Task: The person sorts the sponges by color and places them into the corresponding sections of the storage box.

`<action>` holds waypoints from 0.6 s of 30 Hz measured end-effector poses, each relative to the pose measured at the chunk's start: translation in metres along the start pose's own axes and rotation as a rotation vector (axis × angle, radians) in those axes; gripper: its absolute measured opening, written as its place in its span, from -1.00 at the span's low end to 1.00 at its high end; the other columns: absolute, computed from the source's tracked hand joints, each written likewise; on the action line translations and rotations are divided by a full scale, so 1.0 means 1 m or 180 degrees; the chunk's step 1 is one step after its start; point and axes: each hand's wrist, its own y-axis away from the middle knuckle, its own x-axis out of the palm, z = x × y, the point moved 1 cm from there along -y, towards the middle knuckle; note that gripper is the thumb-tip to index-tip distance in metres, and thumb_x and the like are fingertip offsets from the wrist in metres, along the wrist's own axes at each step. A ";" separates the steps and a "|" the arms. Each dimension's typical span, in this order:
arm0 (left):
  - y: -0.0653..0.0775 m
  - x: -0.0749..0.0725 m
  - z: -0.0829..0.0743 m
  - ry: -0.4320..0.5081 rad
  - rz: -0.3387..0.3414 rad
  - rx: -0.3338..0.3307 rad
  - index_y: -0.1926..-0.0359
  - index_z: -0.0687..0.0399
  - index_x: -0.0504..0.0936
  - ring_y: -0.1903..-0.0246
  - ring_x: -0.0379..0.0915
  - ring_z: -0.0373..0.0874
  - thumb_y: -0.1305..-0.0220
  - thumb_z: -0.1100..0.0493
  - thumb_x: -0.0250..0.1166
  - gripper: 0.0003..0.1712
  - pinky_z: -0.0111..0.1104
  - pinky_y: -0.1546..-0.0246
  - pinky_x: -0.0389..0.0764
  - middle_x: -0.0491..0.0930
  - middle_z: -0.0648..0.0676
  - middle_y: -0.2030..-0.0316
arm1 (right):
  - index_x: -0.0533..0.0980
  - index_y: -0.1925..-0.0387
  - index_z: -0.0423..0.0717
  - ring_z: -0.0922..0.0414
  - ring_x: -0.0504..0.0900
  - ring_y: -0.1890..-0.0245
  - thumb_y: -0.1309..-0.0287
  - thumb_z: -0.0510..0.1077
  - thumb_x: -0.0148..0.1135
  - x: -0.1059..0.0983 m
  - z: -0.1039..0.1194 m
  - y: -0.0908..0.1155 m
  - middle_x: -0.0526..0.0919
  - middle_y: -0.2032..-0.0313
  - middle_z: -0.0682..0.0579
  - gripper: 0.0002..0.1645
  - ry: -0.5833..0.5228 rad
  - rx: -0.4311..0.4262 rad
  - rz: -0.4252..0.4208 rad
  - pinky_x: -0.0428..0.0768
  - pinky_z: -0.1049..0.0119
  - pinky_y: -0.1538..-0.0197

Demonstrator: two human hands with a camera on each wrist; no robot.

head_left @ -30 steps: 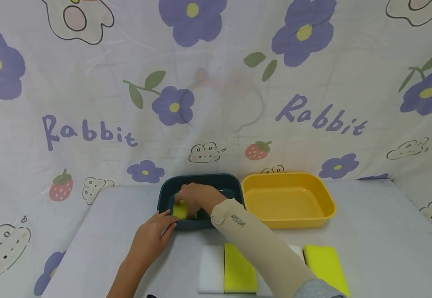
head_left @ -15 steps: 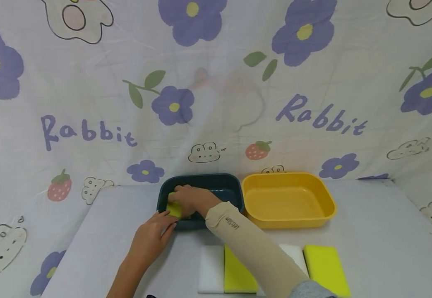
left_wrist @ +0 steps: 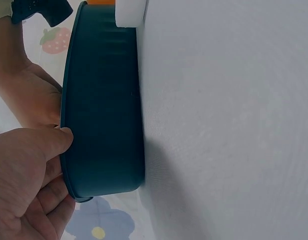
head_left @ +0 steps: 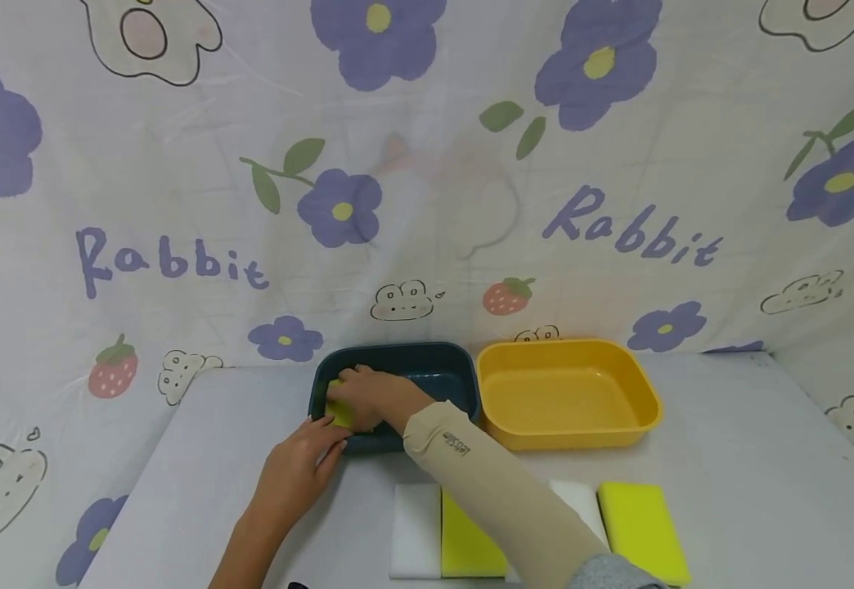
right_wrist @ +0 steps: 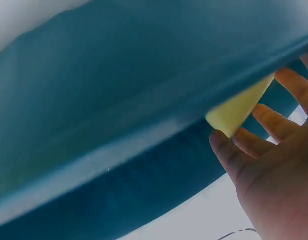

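Inside the dark teal basin point(head_left: 427, 350), at its left end, lies a yellow sponge block point(head_left: 340, 412). My right hand point(head_left: 374, 397) reaches down over the sponge. In the right wrist view its spread, fairly straight fingers point(right_wrist: 276, 122) touch the edge of the sponge point(right_wrist: 236, 111); the basin wall hides the rest of the sponge, and I cannot make out the thumb. My left hand point(head_left: 296, 465) holds the basin's near left corner. In the left wrist view its thumb presses the outside of the basin wall point(left_wrist: 101, 115), with the fingers behind the rim.
A yellow basin point(head_left: 570, 438) stands right beside the teal one. Nearer me, white point(head_left: 415, 532) and yellow sponge blocks point(head_left: 644, 532) lie in a row on the white table point(head_left: 751, 491), partly under my right forearm. A printed curtain point(head_left: 442, 204) hangs close behind the basins.
My right hand has shifted left inside the teal basin, and the yellow sponge has moved with it toward the left wall. My left hand stays on the rim.
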 end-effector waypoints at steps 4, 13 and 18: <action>0.000 0.001 -0.001 -0.0006 -0.0004 -0.0011 0.12 0.13 0.77 -0.12 0.57 0.03 -0.19 0.33 0.46 -0.78 -0.02 -0.24 0.45 0.74 0.06 0.11 | 0.40 -0.39 0.21 -0.03 0.27 -0.38 -0.30 0.09 0.31 -0.001 -0.004 0.004 0.33 -0.39 0.02 -0.34 -0.0002 -0.0027 -0.0017 0.38 0.09 -0.37; -0.001 -0.001 -0.001 -0.0029 0.0009 -0.0070 0.12 0.12 0.76 -0.12 0.58 0.02 -0.19 0.32 0.46 -0.78 -0.02 -0.24 0.44 0.74 0.04 0.11 | 0.41 -0.39 0.15 0.03 0.31 -0.35 -0.31 0.08 0.32 0.004 -0.019 0.020 0.33 -0.38 0.00 -0.35 -0.0377 -0.0166 -0.0116 0.35 0.17 -0.39; -0.001 0.002 -0.001 -0.0055 0.0006 -0.0053 0.13 0.09 0.76 -0.12 0.58 0.01 -0.19 0.31 0.46 -0.79 -0.05 -0.25 0.45 0.74 0.02 0.13 | 0.39 -0.39 0.08 -0.01 0.22 -0.44 -0.40 0.07 0.22 0.004 -0.027 0.044 0.25 -0.46 -0.07 -0.40 -0.0245 -0.0258 -0.0206 0.27 0.11 -0.44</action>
